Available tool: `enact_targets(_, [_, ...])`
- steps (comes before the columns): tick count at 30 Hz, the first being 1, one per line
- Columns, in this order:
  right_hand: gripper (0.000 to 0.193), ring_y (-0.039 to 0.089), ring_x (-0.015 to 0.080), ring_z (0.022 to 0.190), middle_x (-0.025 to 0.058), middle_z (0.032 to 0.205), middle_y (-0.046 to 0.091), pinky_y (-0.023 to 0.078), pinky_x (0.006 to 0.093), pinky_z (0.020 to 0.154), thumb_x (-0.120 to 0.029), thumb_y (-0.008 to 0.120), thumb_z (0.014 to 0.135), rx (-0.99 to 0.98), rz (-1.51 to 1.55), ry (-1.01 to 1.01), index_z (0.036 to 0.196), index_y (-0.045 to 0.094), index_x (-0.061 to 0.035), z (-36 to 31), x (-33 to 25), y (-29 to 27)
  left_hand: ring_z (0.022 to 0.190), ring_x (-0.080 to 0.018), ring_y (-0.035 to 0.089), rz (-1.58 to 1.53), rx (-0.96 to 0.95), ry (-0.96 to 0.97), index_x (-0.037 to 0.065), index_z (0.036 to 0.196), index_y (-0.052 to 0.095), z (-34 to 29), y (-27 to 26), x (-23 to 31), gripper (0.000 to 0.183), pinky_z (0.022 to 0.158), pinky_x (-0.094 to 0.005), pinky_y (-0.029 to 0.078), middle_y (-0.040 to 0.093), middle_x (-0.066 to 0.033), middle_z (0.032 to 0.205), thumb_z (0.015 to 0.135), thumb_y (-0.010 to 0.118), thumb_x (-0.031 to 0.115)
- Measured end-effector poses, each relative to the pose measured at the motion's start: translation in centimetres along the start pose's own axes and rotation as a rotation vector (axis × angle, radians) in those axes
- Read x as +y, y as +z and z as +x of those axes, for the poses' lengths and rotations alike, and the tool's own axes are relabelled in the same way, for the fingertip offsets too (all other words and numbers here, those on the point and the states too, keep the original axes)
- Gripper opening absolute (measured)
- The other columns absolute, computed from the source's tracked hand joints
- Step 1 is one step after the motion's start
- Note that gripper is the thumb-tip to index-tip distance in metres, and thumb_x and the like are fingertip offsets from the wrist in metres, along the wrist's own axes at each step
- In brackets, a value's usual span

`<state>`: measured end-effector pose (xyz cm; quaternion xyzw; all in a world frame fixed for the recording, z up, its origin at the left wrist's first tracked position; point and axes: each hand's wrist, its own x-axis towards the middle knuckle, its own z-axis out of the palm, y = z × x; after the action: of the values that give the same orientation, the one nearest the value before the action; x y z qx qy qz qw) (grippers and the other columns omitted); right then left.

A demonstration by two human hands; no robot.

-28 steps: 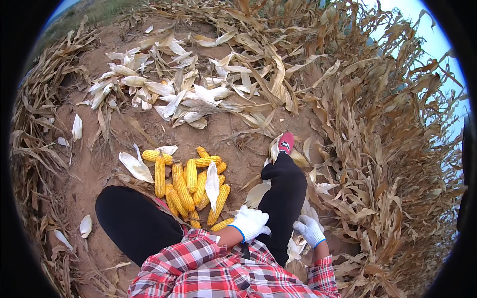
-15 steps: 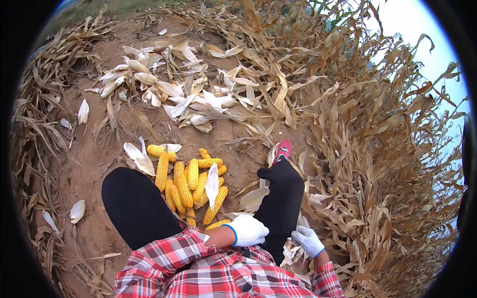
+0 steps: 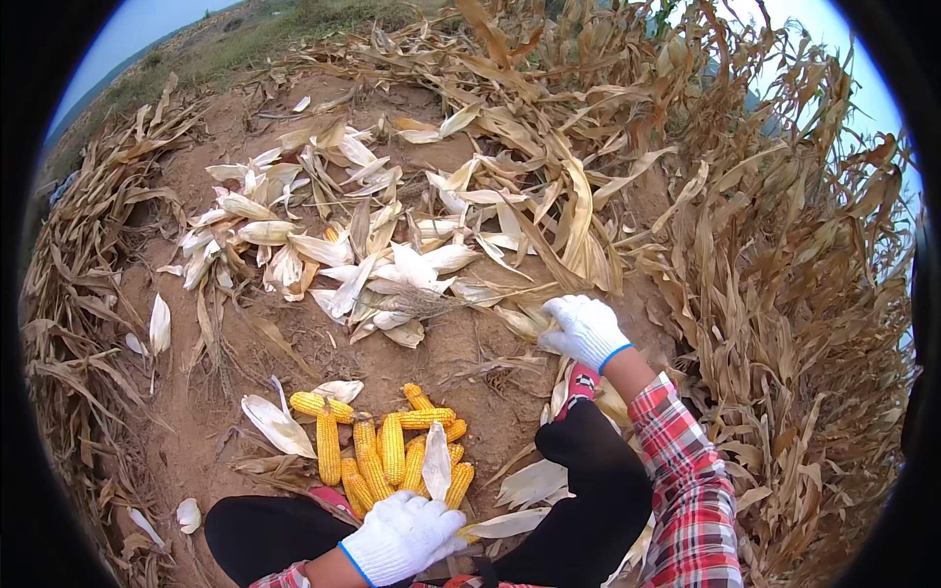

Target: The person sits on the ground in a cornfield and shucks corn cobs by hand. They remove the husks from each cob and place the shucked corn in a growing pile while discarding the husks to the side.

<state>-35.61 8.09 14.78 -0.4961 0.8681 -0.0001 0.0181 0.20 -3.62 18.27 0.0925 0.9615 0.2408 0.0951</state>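
Note:
My right hand, in a white knitted glove with a blue cuff, reaches forward. Its fingers are closed on pale dry corn husk at the near edge of the husk heap. My left hand, gloved alike, is low in front of me at the near side of a pile of husked yellow ears of corn. Its fingers curl downward, hiding what they may hold. A yellow bit of corn shows by its fingertips. One loose pale husk leaf lies over the pile.
A heap of pale husks spreads over the brown soil ahead. Dry corn stalks crowd the right side, and more stalks lie along the left. My legs in black trousers flank the corn pile.
My right hand has swung forward from beside my right leg to the husk heap. My left hand has shifted left to the near edge of the corn pile. The view has tilted up.

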Motion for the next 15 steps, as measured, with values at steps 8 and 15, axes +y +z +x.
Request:
enact_targets(8, [0.058, 0.056, 0.0279, 0.115, 0.0113, 0.113, 0.065, 0.037, 0.0527, 0.096, -0.05, 0.068, 0.079, -0.132, -0.097, 0.164, 0.122, 0.056, -0.0127, 15.3, 3.6, 20.8, 0.072, -0.0311, 0.054, -0.672, 0.154, -0.243, 0.004, 0.084, 0.059, 4.2, -0.9, -5.4, 0.012, 0.066, -0.0437, 0.042, 0.054, -0.0134, 0.075, 0.086, 0.059, 0.016])
enact_targets(15, [0.024, 0.065, 0.0232, 0.093, 0.0039, 0.085, 0.071, 0.034, 0.0493, 0.099, -0.038, 0.06, 0.084, -0.222, -0.465, 0.122, 0.079, 0.072, -0.0178, 4.6, 16.9, 22.3, 0.076, -0.0321, 0.054, -0.564, 0.234, -0.314, 0.004, 0.089, 0.059, 3.5, 3.1, -6.8, 0.01, 0.066, -0.0434, 0.043, 0.055, -0.0137, 0.08, 0.084, 0.059, 0.014])
